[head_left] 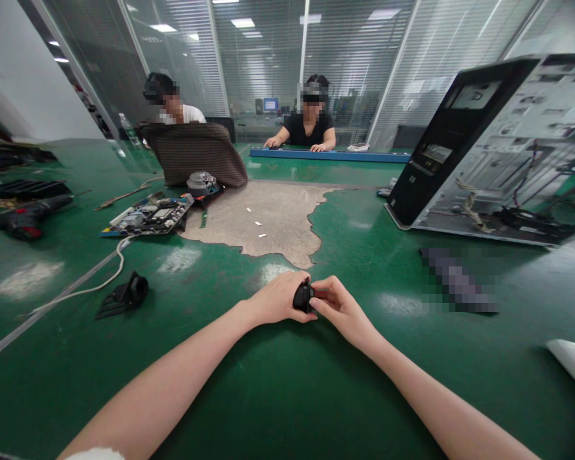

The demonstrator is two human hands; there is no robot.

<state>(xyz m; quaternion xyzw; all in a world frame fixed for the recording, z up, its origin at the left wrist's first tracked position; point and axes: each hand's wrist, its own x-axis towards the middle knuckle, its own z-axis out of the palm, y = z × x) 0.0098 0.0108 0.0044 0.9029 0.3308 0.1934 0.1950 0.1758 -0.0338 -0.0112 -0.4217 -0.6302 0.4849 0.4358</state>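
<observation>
A small black rounded part (303, 297), perhaps plastic, is held between both hands over the green tabletop. My left hand (280, 297) wraps round it from the left, thumb below and fingers above. From the other side, the thumb and fingertips of my right hand (336, 303) pinch its right edge. What exactly the part is, I cannot make out. To the left, apart from my hands, lies a black piece with a round opening and a flat flange (129, 294).
An opened computer case (441, 140) stands at right, near a blurred dark object (455, 281). At left lie a circuit board (148, 214), a cordless drill (29, 214) and a white cable (96, 279). Two people sit across the table (211, 383), behind a brown cloth-covered object (196, 150) and a blue bar (330, 155).
</observation>
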